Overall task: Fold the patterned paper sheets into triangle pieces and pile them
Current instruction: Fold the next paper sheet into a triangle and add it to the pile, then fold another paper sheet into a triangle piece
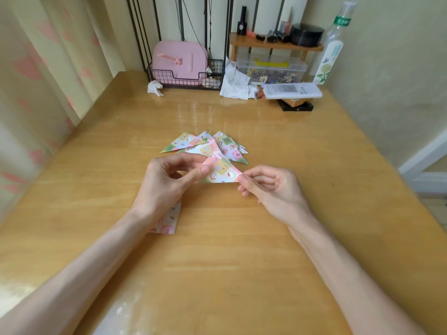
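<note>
Paper triangle [223, 174] sits pinched between my left hand [169, 177] at its nine o'clock corner and my right hand [268, 187] at three o'clock, finished pile [208, 143] just beyond at twelve.

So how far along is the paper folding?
Done: several folded triangles lie in a loose pile on the table. In hand: the left hand and right hand pinch one more triangle piece by its ends, just in front of the pile, not yet added. Left: a flat patterned sheet lies under the left wrist; how many are stacked there I can't tell.
</note>
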